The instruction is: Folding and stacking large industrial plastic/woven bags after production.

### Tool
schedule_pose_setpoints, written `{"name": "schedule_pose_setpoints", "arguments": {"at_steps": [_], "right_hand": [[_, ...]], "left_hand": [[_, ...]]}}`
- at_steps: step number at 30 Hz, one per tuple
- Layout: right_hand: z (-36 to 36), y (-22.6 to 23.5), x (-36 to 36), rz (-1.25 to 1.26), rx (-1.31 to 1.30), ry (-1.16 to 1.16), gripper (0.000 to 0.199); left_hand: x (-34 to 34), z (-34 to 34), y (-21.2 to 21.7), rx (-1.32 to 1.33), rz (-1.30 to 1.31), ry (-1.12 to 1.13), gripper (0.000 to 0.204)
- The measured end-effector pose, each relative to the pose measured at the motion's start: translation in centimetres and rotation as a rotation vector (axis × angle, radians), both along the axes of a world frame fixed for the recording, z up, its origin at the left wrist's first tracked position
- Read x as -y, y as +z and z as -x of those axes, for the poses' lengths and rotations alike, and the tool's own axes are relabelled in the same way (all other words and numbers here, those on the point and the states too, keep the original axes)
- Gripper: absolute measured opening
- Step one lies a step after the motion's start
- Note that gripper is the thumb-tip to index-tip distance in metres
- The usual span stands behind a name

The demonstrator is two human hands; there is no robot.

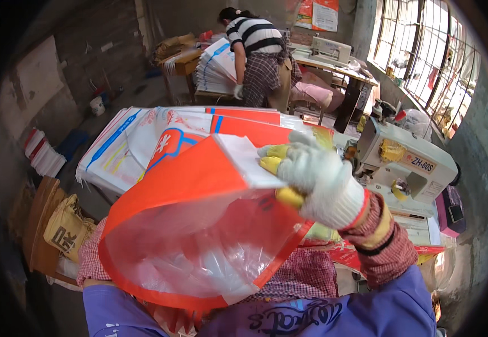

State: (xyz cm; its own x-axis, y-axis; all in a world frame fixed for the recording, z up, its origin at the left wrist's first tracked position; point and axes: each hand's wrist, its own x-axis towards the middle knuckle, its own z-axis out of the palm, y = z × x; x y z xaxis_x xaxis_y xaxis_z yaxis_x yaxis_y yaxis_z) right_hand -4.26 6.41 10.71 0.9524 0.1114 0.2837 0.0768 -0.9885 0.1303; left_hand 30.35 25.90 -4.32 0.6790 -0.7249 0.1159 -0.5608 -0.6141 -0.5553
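An orange woven sack (pixel 159 191) with a shiny, pale inside is spread across my lap, its wide mouth facing me. My right hand (pixel 319 177), in a white knitted glove with yellow fingertips, is closed on the sack's upper right edge beside a white folded part (pixel 249 163). From the lower left my left sleeve (pixel 93 253) runs up to the sack's edge; the sack hides that hand. Beyond lies a stack of printed white and orange sacks (pixel 123 143). A sewing machine (pixel 404 163) stands right of my right hand.
Ahead, a person (pixel 255 56) in a striped shirt bends over white sacks (pixel 216 67). Another sewing machine (pixel 331 50) stands on a table behind. A barred window (pixel 429 56) is at right; a wooden chair (pixel 42 219) with a yellow bag (pixel 67 230) is at left.
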Motion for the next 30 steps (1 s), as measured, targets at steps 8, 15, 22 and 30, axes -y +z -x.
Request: {"name": "schedule_pose_setpoints", "arguments": {"at_steps": [8,15,22,30], "right_hand": [[7.5,-0.4,7.6,-0.825,0.796,-0.308,0.024],[8.3,-6.7,9.6,-0.441,-0.030,-0.330,0.029],[5.7,-6.5,12.8,-0.898,0.054,-0.221,0.054],[7.1,-15.5,10.9,-1.003,0.003,-0.414,0.044]], "left_hand": [[0.3,-1.7,-1.0,-0.025,-0.083,0.075,0.021],[-3.9,-5.1,-0.8,-0.007,-0.098,0.013,0.021],[-10.0,-3.4,-2.7,-0.737,0.909,0.110,0.028],[-10.1,22.4,-6.9,-1.497,1.602,0.197,0.054]]}}
